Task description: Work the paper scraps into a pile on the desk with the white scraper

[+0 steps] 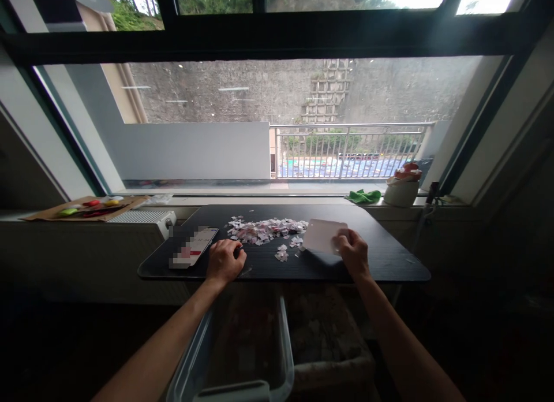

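My right hand grips a flat white scraper by its right edge. The scraper is a thin sheet with rounded corners, tilted over the dark table, and its left edge is beside small paper scraps. A loose heap of paper scraps spreads across the table's middle, with smaller clumps nearer me. Close to the front edge, my left hand rests with its fingers curled in; what they hold, if anything, is hidden. Left of that hand lies a phone, partly blurred out.
Below the table's front edge stands a clear plastic bin, with a dim fabric-lined container to its right. On the sill are a green cloth and a white pot. A radiator adjoins the table's left.
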Tool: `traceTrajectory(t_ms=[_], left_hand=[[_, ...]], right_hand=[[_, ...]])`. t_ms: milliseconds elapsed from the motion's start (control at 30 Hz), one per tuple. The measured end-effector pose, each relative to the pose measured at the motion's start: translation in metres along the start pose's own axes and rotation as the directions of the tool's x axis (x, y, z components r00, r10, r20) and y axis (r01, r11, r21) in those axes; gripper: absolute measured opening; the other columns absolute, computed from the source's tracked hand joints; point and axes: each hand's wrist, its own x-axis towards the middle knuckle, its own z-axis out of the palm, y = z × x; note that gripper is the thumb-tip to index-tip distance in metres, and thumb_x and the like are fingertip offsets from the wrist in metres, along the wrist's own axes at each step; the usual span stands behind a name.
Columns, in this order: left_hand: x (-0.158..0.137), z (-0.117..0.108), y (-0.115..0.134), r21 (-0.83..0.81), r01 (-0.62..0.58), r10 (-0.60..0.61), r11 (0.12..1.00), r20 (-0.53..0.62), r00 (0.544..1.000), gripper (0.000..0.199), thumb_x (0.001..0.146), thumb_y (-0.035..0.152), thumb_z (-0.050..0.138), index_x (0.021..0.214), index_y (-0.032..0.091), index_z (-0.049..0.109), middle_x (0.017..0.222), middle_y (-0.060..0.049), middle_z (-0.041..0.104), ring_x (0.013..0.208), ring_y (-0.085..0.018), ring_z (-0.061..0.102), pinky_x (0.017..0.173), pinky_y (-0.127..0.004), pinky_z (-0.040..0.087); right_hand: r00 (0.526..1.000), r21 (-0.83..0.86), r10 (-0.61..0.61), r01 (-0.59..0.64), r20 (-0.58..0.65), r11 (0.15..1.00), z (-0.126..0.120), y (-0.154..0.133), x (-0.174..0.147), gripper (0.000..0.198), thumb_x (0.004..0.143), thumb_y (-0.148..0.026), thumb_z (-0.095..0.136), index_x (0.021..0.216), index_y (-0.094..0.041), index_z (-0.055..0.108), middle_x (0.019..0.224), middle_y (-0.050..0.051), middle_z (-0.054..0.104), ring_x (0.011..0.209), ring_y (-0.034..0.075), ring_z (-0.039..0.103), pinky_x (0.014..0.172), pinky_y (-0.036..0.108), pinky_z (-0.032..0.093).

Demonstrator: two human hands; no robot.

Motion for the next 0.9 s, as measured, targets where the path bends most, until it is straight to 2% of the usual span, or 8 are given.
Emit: traceTrajectory(t_ms=[133,267,333,500,667,900], left_hand=[[0.0,0.0,0.0,0.007,0.009,-0.009,1.0,-0.007,1.0,0.018,0.074,0.028,0.047,0.079,0.02,0.062,0.084,-0.005,0.067,0.088,-0.023,0.057,0.086,-0.037,0.039],[0.0,0.001,-0.001,0.011,0.003,-0.003,1.0,-0.015,1.0,0.018,0.074,0.028,0.047,0.078,0.02,0.062,0.083,-0.005,0.067,0.087,-0.023,0.057,0.085,-0.037,0.039],[0.0,0.002,-0.001,0.007,0.001,-0.001,1.0,-0.015,1.0,0.018,0.074,0.028,0.047,0.078,0.02,0.062,0.083,-0.005,0.067,0.087,-0.023,0.057,0.085,-0.037,0.039],[0.0,0.002,-0.001,0.002,0.005,-0.005,1.0,-0.012,1.0,0.018,0.074,0.028,0.047,0.078,0.02,0.062,0.084,-0.005,0.067,0.087,-0.023,0.057,0.086,-0.037,0.039],[0.0,0.002,0.0,0.006,0.007,-0.007,1.0,-0.008,1.0,0.018,0.074,0.028,0.047,0.079,0.02,0.062,0.084,-0.005,0.067,0.088,-0.023,0.056,0.086,-0.037,0.039],[0.0,0.0,0.0,0.013,0.003,-0.003,1.0,-0.005,1.0,0.017,0.074,0.028,0.047,0.078,0.021,0.061,0.084,-0.004,0.067,0.088,-0.023,0.056,0.086,-0.037,0.039]], right_hand=[[0.999,-0.018,0.051,-0.051,0.012,0.999,-0.004,-0.005,-0.004,0.029,0.065,-0.035,0.05,0.082,-0.016,0.064,0.07,0.004,0.064,0.064,0.018,0.057,0.055,0.028,0.044],[0.983,0.071,0.076,-0.089,0.168,0.993,-0.001,-0.014,-0.008,0.028,0.063,-0.034,0.053,0.081,-0.016,0.064,0.069,0.003,0.064,0.062,0.018,0.058,0.055,0.027,0.045],[0.978,0.122,0.072,-0.097,0.195,0.988,-0.001,-0.015,-0.009,0.029,0.062,-0.034,0.054,0.082,-0.015,0.064,0.068,0.003,0.065,0.062,0.017,0.058,0.056,0.027,0.046],[0.99,0.131,0.09,-0.104,0.109,0.986,-0.001,-0.009,-0.006,0.028,0.062,-0.034,0.054,0.08,-0.016,0.064,0.067,0.002,0.064,0.06,0.016,0.057,0.056,0.027,0.046],[0.991,0.094,0.075,-0.085,0.107,0.992,-0.001,-0.007,-0.005,0.026,0.062,-0.033,0.053,0.077,-0.016,0.065,0.063,0.001,0.062,0.06,0.015,0.054,0.055,0.026,0.044],[0.99,0.152,0.111,-0.124,0.09,0.981,-0.001,-0.007,-0.004,0.023,0.061,-0.032,0.053,0.074,-0.017,0.065,0.062,0.0,0.062,0.057,0.015,0.054,0.053,0.025,0.043]])
